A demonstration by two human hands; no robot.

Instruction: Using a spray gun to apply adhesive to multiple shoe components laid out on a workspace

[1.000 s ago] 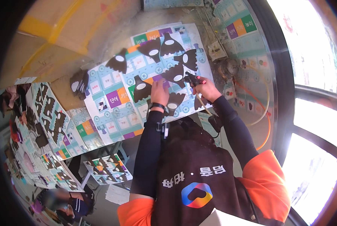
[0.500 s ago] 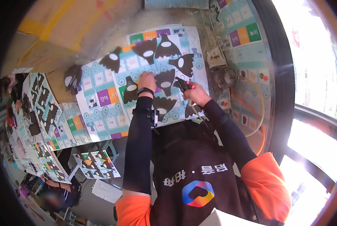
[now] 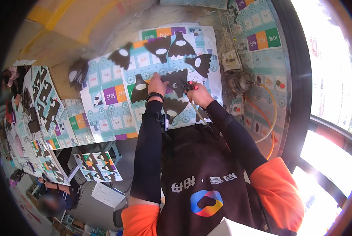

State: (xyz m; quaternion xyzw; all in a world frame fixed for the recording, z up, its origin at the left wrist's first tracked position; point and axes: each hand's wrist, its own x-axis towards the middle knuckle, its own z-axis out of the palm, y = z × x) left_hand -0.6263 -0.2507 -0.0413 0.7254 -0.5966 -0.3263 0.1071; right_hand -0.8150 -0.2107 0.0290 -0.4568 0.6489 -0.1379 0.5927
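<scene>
My left hand point(image 3: 157, 85) pinches the left edge of a dark, scallop-edged cut piece point(image 3: 170, 78) at the middle of the sheeted table. In my right hand point(image 3: 200, 95) is a small black spray gun point(image 3: 182, 85) with red knobs, and a pale hose point(image 3: 198, 113) trails from it toward me. The gun's front end overlaps the right part of that piece; whether it touches cannot be seen. More dark pieces with white ovals lie around: one point(image 3: 138, 93) left of my left hand, another point(image 3: 170, 105) nearer me, and one point(image 3: 199, 67) at the upper right.
Printed sheets point(image 3: 105, 124) cover the worktop. A stack of dark pieces point(image 3: 78, 74) lies at its left end. Beyond the right edge stand a dirty round metal fitting point(image 3: 242, 82) and a yellow hose point(image 3: 273, 108). At far left, a person point(image 3: 58, 192) sits near another table point(image 3: 46, 135).
My right hand has brought the spray gun leftward, from beside the dark piece to over its right part. My left hand stays at the piece's left edge. The whole view has shifted slightly.
</scene>
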